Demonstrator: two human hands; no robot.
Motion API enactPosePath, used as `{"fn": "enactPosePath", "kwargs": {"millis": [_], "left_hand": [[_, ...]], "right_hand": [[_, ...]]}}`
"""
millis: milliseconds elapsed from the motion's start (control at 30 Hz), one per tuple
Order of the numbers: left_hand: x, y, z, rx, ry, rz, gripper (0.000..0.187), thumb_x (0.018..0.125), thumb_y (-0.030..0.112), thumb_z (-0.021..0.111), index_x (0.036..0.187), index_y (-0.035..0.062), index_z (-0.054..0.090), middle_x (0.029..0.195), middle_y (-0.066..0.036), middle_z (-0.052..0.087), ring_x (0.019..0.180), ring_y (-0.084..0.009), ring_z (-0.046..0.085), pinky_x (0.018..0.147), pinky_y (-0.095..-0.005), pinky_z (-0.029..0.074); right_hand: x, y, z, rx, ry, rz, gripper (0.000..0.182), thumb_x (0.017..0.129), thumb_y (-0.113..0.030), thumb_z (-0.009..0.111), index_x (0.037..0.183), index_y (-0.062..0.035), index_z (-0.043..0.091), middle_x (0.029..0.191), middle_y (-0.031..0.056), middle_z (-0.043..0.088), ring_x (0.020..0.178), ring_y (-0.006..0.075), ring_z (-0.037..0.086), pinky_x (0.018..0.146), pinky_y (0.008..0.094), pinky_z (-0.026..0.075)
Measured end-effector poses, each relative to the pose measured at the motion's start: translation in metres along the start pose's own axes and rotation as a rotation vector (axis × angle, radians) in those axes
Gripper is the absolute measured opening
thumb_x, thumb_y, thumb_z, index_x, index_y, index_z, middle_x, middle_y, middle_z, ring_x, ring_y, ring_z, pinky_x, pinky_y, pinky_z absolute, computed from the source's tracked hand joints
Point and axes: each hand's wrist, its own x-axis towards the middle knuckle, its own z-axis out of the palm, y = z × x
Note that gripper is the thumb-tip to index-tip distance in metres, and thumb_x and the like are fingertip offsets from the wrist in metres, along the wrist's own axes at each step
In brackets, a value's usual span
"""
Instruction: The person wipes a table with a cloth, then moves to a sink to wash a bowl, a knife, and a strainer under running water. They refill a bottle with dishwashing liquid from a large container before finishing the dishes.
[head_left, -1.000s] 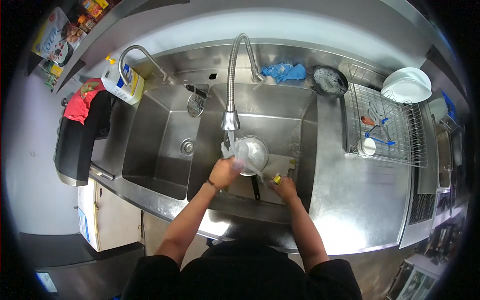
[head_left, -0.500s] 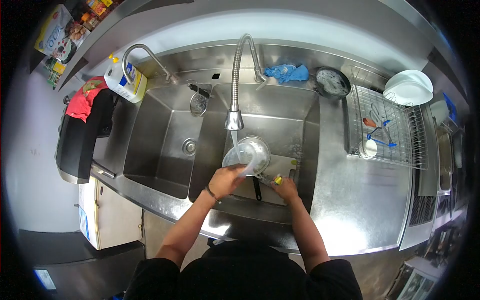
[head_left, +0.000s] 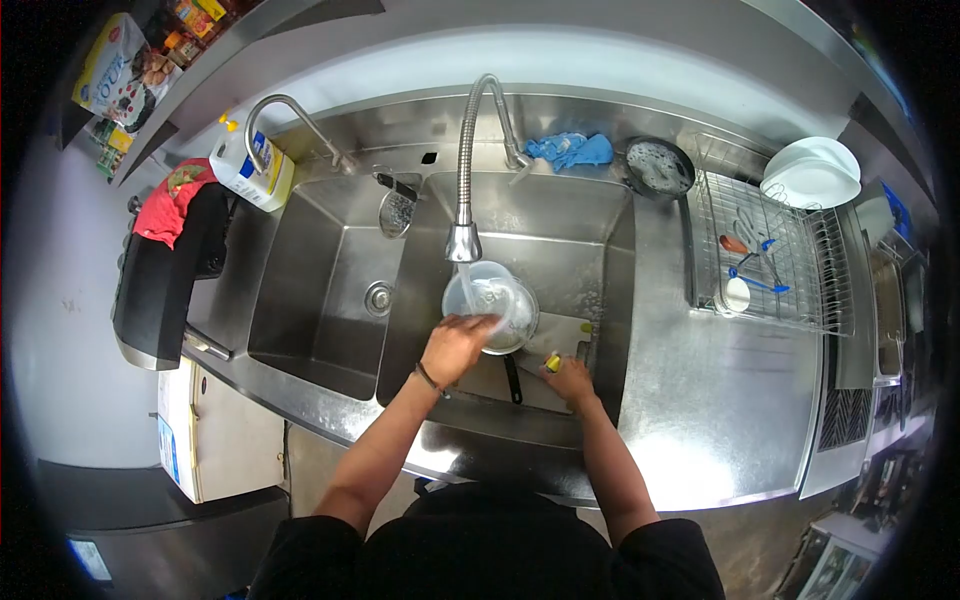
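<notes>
Left hand (head_left: 458,348) back-up, fingers gripping a clear container (head_left: 485,290) that extends past the fingertips, edge blurred. Right hand (head_left: 570,380) curled around a yellow item (head_left: 553,361), rest hidden.

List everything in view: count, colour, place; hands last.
basins: two, grey, centre
container: one, colourless, over right basin
black-handled utensil: one, silvery, right basin
board: one, pale, right basin
small object: one, yellow, over right basin
strainer: one, silvery, left basin's back
faucets: two, silvery, behind basins
jug: one, white and yellow, back left
bundle: one, blue, behind right basin
pan: one, black, back right
rack: one, silvery, right
plates: at least two, white, rack
cup: at least one, white, rack
utensils: several, mixed, rack
machine: one, black, left
cloth: one, red, on machine
packages: several, multicoloured, upper left
cabinet: one, white, lower left
sleeves: two, black, bottom
left hand: one, bare, at container
right hand: one, bare, at small object
</notes>
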Motion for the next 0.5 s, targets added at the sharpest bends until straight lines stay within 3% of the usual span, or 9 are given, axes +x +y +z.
{"fn": "enactPosePath", "kwargs": {"millis": [33,100,167,233,300,333,400,467,500], "left_hand": [[0.0,0.001,-0.001,-0.003,-0.001,0.003,0.036,0.075,0.008,0.057,0.111,0.0122,0.056,0.11,-0.006,0.06,0.094,-0.0218,0.06,0.083,-0.0355,0.046],[0.0,0.003,-0.002,-0.134,0.064,-0.141,0.025,0.077,0.012,0.062,0.101,0.0085,0.06,0.095,-0.013,0.063,0.082,-0.0285,0.063,0.073,-0.0361,0.05],[-0.004,0.005,0.001,-0.283,0.047,-0.238,0.027,0.077,0.014,0.063,0.102,0.0078,0.058,0.092,-0.014,0.064,0.08,-0.0298,0.063,0.072,-0.0366,0.05],[-0.012,0.001,0.012,-0.432,0.028,-0.333,0.029,0.077,0.017,0.065,0.103,0.0071,0.057,0.089,-0.015,0.064,0.078,-0.031,0.063,0.07,-0.0371,0.051],[-0.025,-0.011,0.034,-0.484,-0.176,-0.473,0.037,0.075,0.016,0.067,0.108,0.0061,0.054,0.09,-0.015,0.064,0.077,-0.0314,0.063,0.071,-0.0366,0.05],[-0.034,-0.01,0.038,-0.497,-0.182,-0.464,0.037,0.075,0.016,0.067,0.108,0.0061,0.054,0.09,-0.015,0.064,0.077,-0.0314,0.063,0.071,-0.0366,0.05],[-0.046,-0.008,0.046,-0.325,-0.499,-0.411,0.036,0.075,0.019,0.067,0.105,0.0033,0.054,0.087,-0.019,0.063,0.079,-0.0336,0.062,0.07,-0.039,0.05],[-0.056,-0.005,0.055,-0.419,-0.381,-0.289,0.04,0.074,0.018,0.066,0.108,0.0024,0.054,0.086,-0.017,0.064,0.079,-0.0275,0.064,0.069,-0.036,0.051],[-0.058,-0.011,0.064,-0.724,-0.416,-0.445,0.041,0.074,0.018,0.067,0.11,0.0013,0.054,0.086,-0.014,0.065,0.08,-0.0219,0.064,0.069,-0.0339,0.051]], "right_hand": [[0.0,0.001,0.0,0.016,0.0,-0.014,0.037,0.079,-0.042,0.057,0.106,-0.016,0.059,0.103,0.0146,0.059,0.099,0.0353,0.054,0.085,0.0438,0.043],[-0.002,0.004,0.0,0.032,0.0,-0.022,0.037,0.079,-0.042,0.057,0.106,-0.0164,0.059,0.104,0.0145,0.059,0.098,0.0356,0.054,0.085,0.044,0.043],[0.001,0.008,0.008,0.006,0.087,-0.056,0.047,0.081,-0.042,0.056,0.102,0.0003,0.057,0.101,0.0195,0.059,0.097,0.0361,0.056,0.083,0.0444,0.045],[0.012,0.017,0.018,-0.029,0.027,-0.077,0.048,0.08,-0.042,0.057,0.103,-0.0001,0.057,0.102,0.019,0.059,0.097,0.0355,0.056,0.083,0.0443,0.045],[0.012,0.022,0.013,-0.069,-0.03,-0.084,0.048,0.079,-0.041,0.058,0.104,-0.0005,0.057,0.103,0.0184,0.06,0.097,0.0349,0.056,0.083,0.0442,0.045],[0.007,0.014,0.004,-0.04,-0.039,-0.025,0.048,0.078,-0.043,0.059,0.101,-0.0015,0.059,0.101,0.0192,0.06,0.097,0.0351,0.056,0.084,0.0438,0.045],[0.002,0.008,-0.003,0.005,-0.07,0.052,0.048,0.076,-0.045,0.06,0.096,-0.0014,0.062,0.098,0.0209,0.06,0.095,0.0356,0.057,0.084,0.0434,0.045],[0.006,0.017,0.006,0.016,0.012,0.036,0.049,0.075,-0.046,0.06,0.095,-0.0007,0.062,0.099,0.0218,0.06,0.095,0.0357,0.057,0.084,0.0434,0.045],[0.011,0.024,0.017,0.007,0.117,-0.001,0.048,0.075,-0.046,0.06,0.095,-0.0012,0.062,0.1,0.0219,0.06,0.097,0.0355,0.056,0.084,0.0435,0.045]]}}
